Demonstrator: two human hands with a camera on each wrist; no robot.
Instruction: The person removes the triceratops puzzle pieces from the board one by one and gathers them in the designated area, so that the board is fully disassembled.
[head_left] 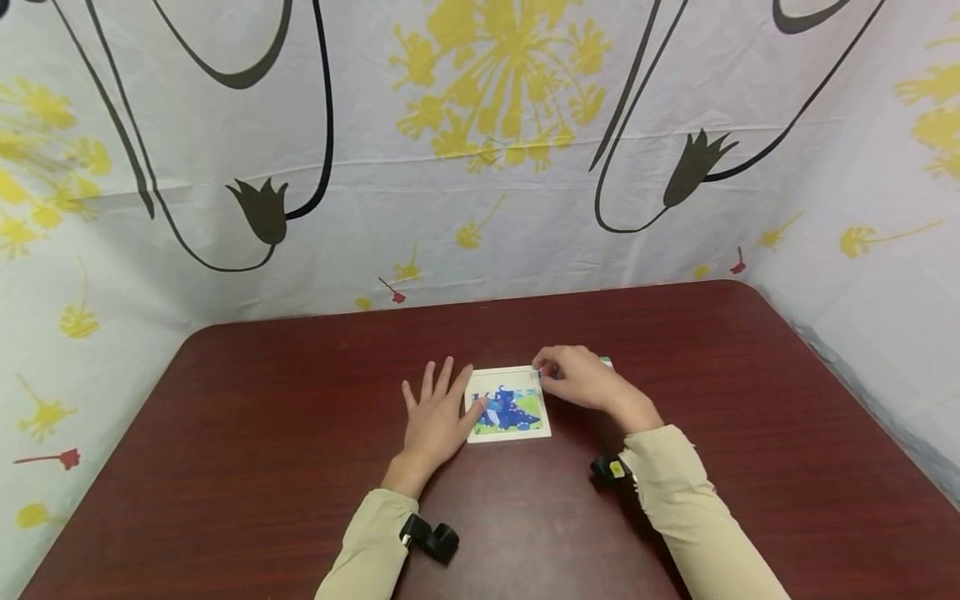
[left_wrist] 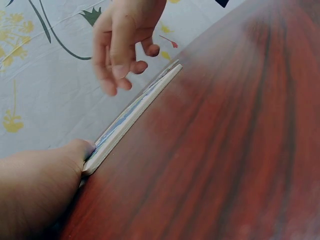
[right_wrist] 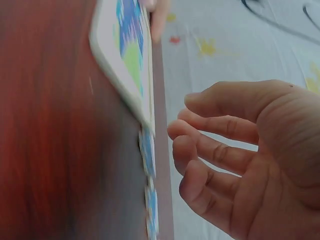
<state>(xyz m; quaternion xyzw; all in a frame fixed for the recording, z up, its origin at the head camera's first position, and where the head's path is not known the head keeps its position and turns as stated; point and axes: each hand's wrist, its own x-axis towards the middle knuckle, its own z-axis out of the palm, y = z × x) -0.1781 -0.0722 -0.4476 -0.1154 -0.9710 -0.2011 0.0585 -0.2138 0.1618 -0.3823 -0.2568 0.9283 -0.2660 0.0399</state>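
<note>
A square jigsaw puzzle board (head_left: 508, 417) with a pale frame lies on the table, showing a blue dragon-like figure on green. The upper strip of its inside is bare and pale. My left hand (head_left: 435, 425) is spread at the board's left edge, the thumb resting over the frame. Just beyond the right edge hovers my right hand (head_left: 581, 377), fingers loosely bent; in the right wrist view nothing sits between thumb and fingers. Under and beside that hand lie loose blue puzzle pieces (right_wrist: 148, 155), mostly hidden in the head view, where a green-and-white corner (head_left: 606, 362) peeks out.
The dark red wooden table (head_left: 300, 467) has rounded far corners. A white cloth (head_left: 465, 233) with yellow and grey flower prints hangs behind it and along the sides. Small black devices (head_left: 431, 537) are strapped at both wrists.
</note>
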